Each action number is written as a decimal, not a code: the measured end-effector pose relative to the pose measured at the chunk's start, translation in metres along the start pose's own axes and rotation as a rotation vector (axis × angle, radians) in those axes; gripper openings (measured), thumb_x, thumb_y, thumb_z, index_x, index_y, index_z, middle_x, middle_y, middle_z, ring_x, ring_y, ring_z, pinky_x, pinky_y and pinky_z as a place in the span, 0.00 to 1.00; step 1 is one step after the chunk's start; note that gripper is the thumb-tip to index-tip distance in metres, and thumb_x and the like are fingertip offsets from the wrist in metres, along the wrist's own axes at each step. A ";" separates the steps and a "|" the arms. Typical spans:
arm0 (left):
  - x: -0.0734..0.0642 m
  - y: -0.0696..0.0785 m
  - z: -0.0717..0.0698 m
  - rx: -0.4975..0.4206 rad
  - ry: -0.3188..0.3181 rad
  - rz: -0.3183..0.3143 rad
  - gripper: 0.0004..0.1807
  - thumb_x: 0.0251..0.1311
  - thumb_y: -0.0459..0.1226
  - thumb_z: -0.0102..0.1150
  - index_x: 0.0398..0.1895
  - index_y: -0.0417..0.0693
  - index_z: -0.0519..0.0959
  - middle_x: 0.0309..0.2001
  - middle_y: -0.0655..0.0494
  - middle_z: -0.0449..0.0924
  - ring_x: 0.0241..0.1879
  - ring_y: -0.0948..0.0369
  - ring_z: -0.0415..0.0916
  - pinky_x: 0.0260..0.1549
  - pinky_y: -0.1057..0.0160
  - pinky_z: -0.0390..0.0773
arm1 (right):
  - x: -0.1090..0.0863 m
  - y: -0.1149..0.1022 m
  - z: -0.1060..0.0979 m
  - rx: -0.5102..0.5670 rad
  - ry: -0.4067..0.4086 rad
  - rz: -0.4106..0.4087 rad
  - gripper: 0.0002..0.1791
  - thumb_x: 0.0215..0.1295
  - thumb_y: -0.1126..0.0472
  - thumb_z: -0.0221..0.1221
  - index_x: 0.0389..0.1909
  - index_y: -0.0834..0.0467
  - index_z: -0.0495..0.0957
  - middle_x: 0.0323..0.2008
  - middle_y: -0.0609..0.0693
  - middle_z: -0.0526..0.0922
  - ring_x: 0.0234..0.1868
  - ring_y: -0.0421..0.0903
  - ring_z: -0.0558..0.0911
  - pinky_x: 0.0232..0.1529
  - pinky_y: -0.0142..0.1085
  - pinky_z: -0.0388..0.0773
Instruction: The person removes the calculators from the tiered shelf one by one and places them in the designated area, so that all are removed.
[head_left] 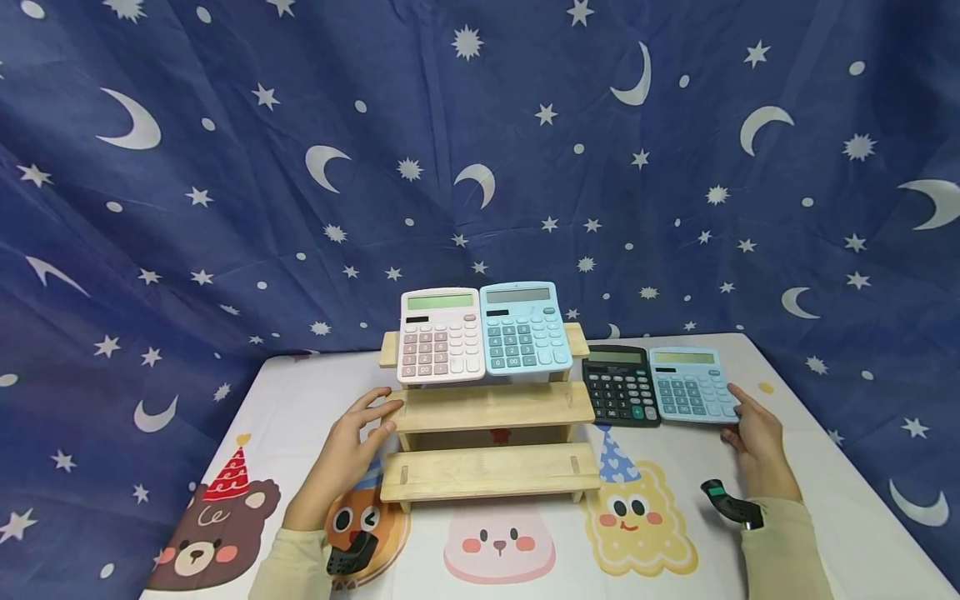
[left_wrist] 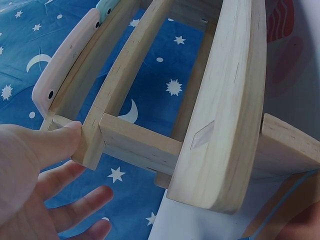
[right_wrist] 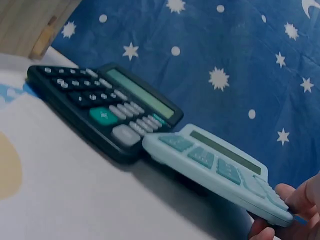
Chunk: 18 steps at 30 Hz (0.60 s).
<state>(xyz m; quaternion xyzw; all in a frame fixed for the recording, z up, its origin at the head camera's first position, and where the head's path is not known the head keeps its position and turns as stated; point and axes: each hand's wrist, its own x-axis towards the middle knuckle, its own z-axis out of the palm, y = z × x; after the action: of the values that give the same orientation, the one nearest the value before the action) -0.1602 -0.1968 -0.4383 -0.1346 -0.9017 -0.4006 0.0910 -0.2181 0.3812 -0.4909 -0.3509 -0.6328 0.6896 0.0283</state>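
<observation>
My left hand [head_left: 351,450] is at the left end of a three-step wooden stand [head_left: 491,471]. In the left wrist view its thumb and forefinger pinch the end of a wooden strip [left_wrist: 92,142], while the other fingers hang free. On the right, my right hand [head_left: 757,433] grips the right edge of a light blue calculator [head_left: 693,387]. The right wrist view shows that calculator tilted, its gripped side raised and its other edge beside a black calculator [right_wrist: 100,107]. A pink-and-white calculator [head_left: 441,333] and another blue calculator [head_left: 525,325] lean side by side on the top step.
A white tablecloth [head_left: 862,517] with cartoon prints covers the table. The black calculator lies right next to the stand. A dark blue curtain [head_left: 525,242] with moons and stars hangs behind the table. Black wrist mounts [head_left: 731,506] are on both sleeves.
</observation>
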 end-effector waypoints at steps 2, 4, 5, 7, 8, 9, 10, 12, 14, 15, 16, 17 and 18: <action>0.000 0.000 0.000 -0.002 -0.001 0.001 0.19 0.71 0.35 0.57 0.62 0.41 0.80 0.72 0.39 0.69 0.72 0.36 0.64 0.59 0.33 0.73 | 0.001 0.001 0.000 -0.003 -0.005 -0.001 0.29 0.80 0.58 0.33 0.78 0.45 0.59 0.82 0.44 0.49 0.40 0.29 0.70 0.24 0.26 0.73; 0.000 0.000 0.000 -0.004 -0.001 0.000 0.19 0.71 0.35 0.57 0.62 0.41 0.80 0.72 0.39 0.68 0.72 0.36 0.64 0.59 0.33 0.73 | 0.001 0.001 0.002 -0.025 0.006 -0.010 0.29 0.80 0.58 0.32 0.78 0.46 0.58 0.82 0.46 0.48 0.41 0.29 0.69 0.25 0.26 0.74; 0.000 0.000 0.000 -0.006 -0.002 0.000 0.19 0.71 0.35 0.57 0.62 0.40 0.80 0.72 0.39 0.68 0.72 0.36 0.64 0.59 0.32 0.73 | 0.001 0.001 0.002 -0.038 0.020 -0.014 0.29 0.79 0.58 0.32 0.79 0.46 0.58 0.82 0.47 0.48 0.40 0.29 0.69 0.25 0.25 0.74; 0.000 0.001 0.000 -0.007 -0.001 0.000 0.19 0.71 0.35 0.57 0.62 0.40 0.80 0.72 0.39 0.68 0.72 0.36 0.64 0.59 0.32 0.73 | 0.001 0.000 0.004 -0.078 0.045 -0.029 0.30 0.79 0.58 0.31 0.80 0.46 0.55 0.82 0.50 0.47 0.39 0.29 0.69 0.26 0.25 0.76; 0.000 0.001 0.000 -0.007 -0.002 -0.001 0.19 0.71 0.35 0.57 0.62 0.41 0.80 0.72 0.39 0.68 0.72 0.36 0.64 0.59 0.32 0.73 | 0.001 0.000 0.005 -0.103 0.060 -0.037 0.30 0.79 0.58 0.31 0.80 0.46 0.54 0.82 0.51 0.47 0.39 0.29 0.70 0.26 0.25 0.77; -0.001 0.001 0.000 -0.007 -0.003 -0.002 0.19 0.71 0.35 0.57 0.62 0.41 0.80 0.72 0.39 0.68 0.72 0.36 0.64 0.59 0.32 0.73 | 0.001 -0.001 0.006 -0.119 0.075 -0.040 0.30 0.80 0.57 0.32 0.80 0.46 0.53 0.82 0.51 0.47 0.39 0.30 0.70 0.27 0.25 0.77; -0.001 0.001 -0.001 -0.005 -0.003 -0.003 0.19 0.71 0.35 0.57 0.62 0.41 0.80 0.72 0.39 0.68 0.72 0.36 0.64 0.59 0.32 0.73 | 0.001 -0.001 0.007 -0.135 0.088 -0.047 0.30 0.80 0.56 0.32 0.81 0.47 0.53 0.82 0.51 0.48 0.42 0.30 0.71 0.29 0.24 0.77; 0.000 0.001 -0.001 -0.003 -0.004 -0.004 0.19 0.71 0.35 0.57 0.62 0.41 0.80 0.72 0.39 0.68 0.72 0.36 0.64 0.59 0.33 0.73 | 0.002 -0.001 0.008 -0.167 0.101 -0.072 0.30 0.81 0.53 0.33 0.81 0.49 0.51 0.82 0.51 0.47 0.57 0.37 0.75 0.47 0.27 0.80; 0.000 0.001 -0.001 -0.002 -0.005 -0.005 0.19 0.71 0.35 0.57 0.62 0.41 0.80 0.72 0.39 0.68 0.72 0.36 0.64 0.60 0.32 0.72 | 0.002 -0.001 0.009 -0.202 0.112 -0.112 0.31 0.81 0.51 0.33 0.81 0.52 0.51 0.82 0.52 0.48 0.74 0.46 0.67 0.68 0.35 0.72; 0.000 0.001 -0.001 -0.001 -0.005 -0.003 0.19 0.71 0.35 0.57 0.62 0.41 0.80 0.72 0.39 0.68 0.72 0.36 0.64 0.60 0.32 0.72 | 0.002 0.000 0.010 -0.214 0.115 -0.133 0.32 0.80 0.49 0.34 0.81 0.53 0.51 0.82 0.53 0.48 0.79 0.49 0.60 0.75 0.39 0.65; 0.000 0.001 -0.001 0.000 -0.004 -0.002 0.19 0.71 0.35 0.57 0.62 0.41 0.80 0.72 0.39 0.68 0.72 0.36 0.64 0.60 0.32 0.72 | 0.002 0.000 0.011 -0.228 0.117 -0.154 0.32 0.80 0.49 0.34 0.80 0.55 0.51 0.82 0.53 0.48 0.82 0.51 0.52 0.79 0.43 0.56; 0.000 0.001 -0.001 -0.001 -0.004 -0.001 0.19 0.71 0.35 0.57 0.62 0.41 0.80 0.72 0.39 0.68 0.72 0.36 0.64 0.60 0.32 0.72 | 0.002 0.001 0.012 -0.241 0.118 -0.173 0.32 0.80 0.49 0.34 0.80 0.55 0.51 0.82 0.54 0.48 0.83 0.52 0.47 0.81 0.46 0.49; 0.000 0.001 -0.001 -0.001 -0.003 0.000 0.19 0.71 0.34 0.58 0.62 0.41 0.80 0.72 0.38 0.68 0.72 0.36 0.64 0.60 0.32 0.72 | 0.002 0.001 0.012 -0.256 0.121 -0.193 0.33 0.80 0.49 0.35 0.80 0.56 0.51 0.82 0.55 0.49 0.83 0.54 0.47 0.81 0.47 0.47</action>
<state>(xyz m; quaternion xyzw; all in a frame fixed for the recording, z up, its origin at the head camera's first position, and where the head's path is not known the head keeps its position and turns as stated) -0.1595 -0.1964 -0.4370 -0.1355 -0.9016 -0.4009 0.0895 -0.2257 0.3716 -0.4935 -0.3302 -0.7432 0.5752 0.0876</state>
